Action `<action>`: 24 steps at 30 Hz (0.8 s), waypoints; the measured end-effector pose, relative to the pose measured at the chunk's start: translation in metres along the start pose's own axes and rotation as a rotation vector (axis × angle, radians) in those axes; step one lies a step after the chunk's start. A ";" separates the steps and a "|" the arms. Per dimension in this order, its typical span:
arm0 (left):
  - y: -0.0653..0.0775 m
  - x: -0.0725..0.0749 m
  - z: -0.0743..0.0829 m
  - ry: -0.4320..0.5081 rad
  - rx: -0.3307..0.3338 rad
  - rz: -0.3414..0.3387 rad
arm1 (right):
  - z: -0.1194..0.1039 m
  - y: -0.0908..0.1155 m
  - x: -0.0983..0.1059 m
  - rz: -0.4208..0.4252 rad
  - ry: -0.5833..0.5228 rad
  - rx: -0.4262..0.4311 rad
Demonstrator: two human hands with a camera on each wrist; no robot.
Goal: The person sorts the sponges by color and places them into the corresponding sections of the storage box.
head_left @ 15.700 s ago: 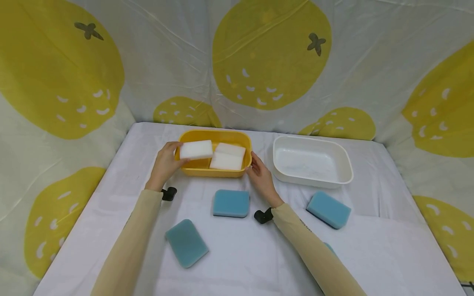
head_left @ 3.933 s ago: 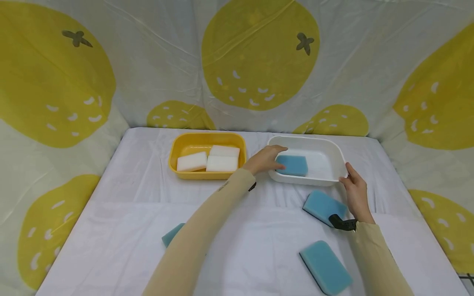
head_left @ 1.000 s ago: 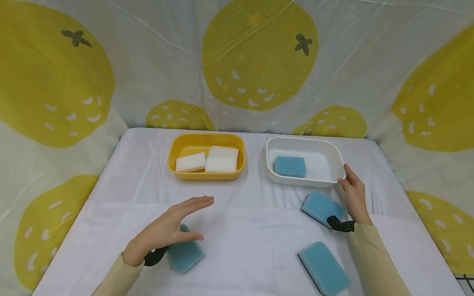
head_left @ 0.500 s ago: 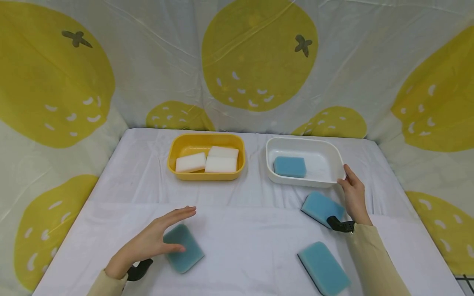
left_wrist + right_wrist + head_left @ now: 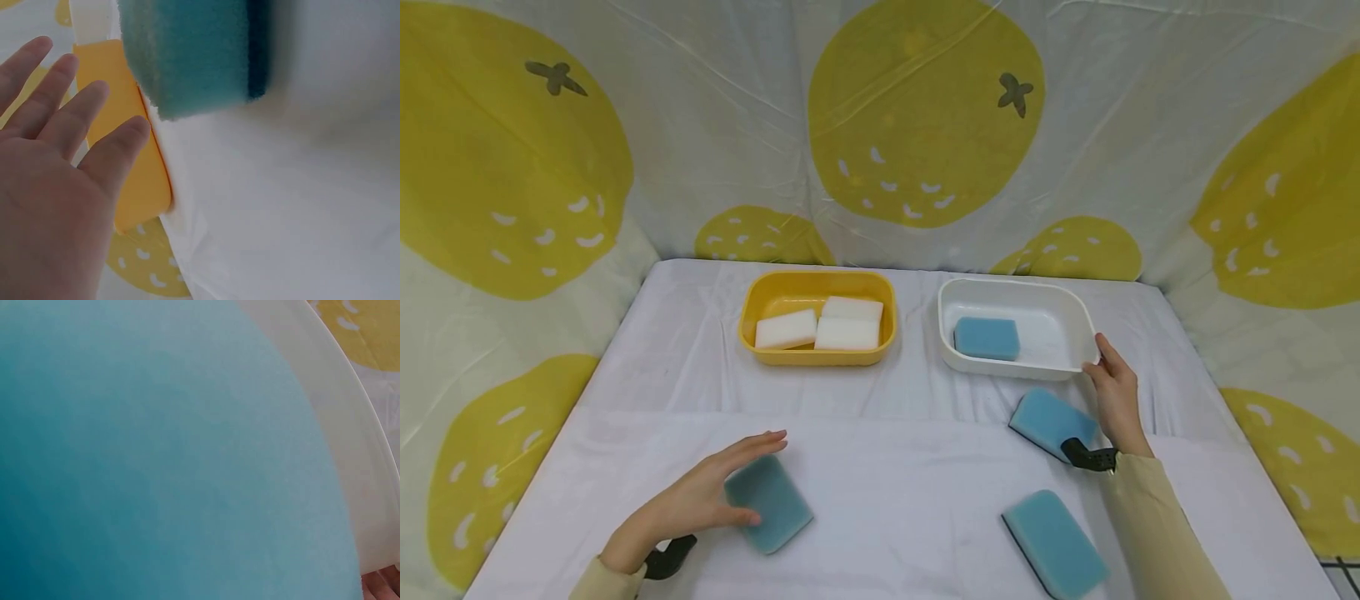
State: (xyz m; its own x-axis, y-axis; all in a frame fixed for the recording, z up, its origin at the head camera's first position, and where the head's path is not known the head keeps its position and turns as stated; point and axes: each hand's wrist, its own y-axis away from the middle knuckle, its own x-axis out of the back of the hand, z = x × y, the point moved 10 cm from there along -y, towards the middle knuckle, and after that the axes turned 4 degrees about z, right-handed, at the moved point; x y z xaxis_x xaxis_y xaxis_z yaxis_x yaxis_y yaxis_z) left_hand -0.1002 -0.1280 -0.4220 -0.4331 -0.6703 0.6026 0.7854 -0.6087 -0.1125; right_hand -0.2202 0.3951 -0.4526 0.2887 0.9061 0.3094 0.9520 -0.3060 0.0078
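My left hand (image 5: pixel 696 496) hovers at a blue sponge (image 5: pixel 769 505) at the front left, fingers and thumb spread to either side of it. In the left wrist view the fingers (image 5: pixel 87 119) are straight and apart from that sponge (image 5: pixel 194 56), which has a dark scouring layer. With my right hand (image 5: pixel 1117 400) I hold the right front corner of a white basin (image 5: pixel 1063 369), thumb and fingers at its rim. Inside the basin lies one blue sponge (image 5: pixel 987 338). A blue sponge (image 5: pixel 175 450) fills most of the right wrist view, hiding most of that hand.
A yellow basin (image 5: pixel 820 357) with three white sponges (image 5: pixel 847 332) stands at the back left. Another blue sponge (image 5: pixel 1051 419) lies before the white basin, partly under the right wrist's camera. One more blue sponge (image 5: pixel 1056 543) is at the front right.
A blue sponge went from the table's middle into the white basin. My left hand let it go and came back to the front-left sponge. My right hand moved from the yellow basin to the white one.
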 end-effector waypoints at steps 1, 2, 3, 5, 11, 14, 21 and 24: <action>0.001 0.000 0.000 0.002 -0.006 -0.003 | 0.000 0.000 0.000 0.000 -0.002 0.000; 0.002 0.000 -0.001 0.002 -0.014 -0.007 | 0.000 0.000 0.000 0.000 -0.005 0.001; 0.003 0.000 -0.001 0.008 -0.019 -0.007 | 0.000 -0.001 0.000 -0.002 -0.009 0.001; 0.005 -0.001 -0.002 0.018 -0.026 -0.017 | 0.001 -0.001 0.000 -0.003 -0.020 0.001; 0.009 -0.008 -0.012 0.095 0.034 -0.084 | 0.000 -0.001 0.000 -0.002 -0.022 0.013; 0.010 -0.013 -0.018 0.113 0.075 -0.118 | -0.001 0.000 0.000 0.001 -0.020 0.018; 0.012 -0.015 -0.020 0.101 0.072 -0.140 | -0.001 0.000 0.000 0.003 -0.016 0.007; 0.013 -0.015 -0.020 0.096 0.058 -0.144 | -0.001 0.000 0.000 0.001 -0.015 0.003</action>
State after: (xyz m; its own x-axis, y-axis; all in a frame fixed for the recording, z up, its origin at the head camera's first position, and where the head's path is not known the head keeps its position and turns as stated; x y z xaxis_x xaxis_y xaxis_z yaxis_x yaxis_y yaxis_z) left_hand -0.0917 -0.1343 -0.4481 -0.5815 -0.6168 0.5305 0.7350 -0.6778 0.0175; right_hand -0.2202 0.3947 -0.4520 0.2908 0.9102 0.2949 0.9521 -0.3059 0.0050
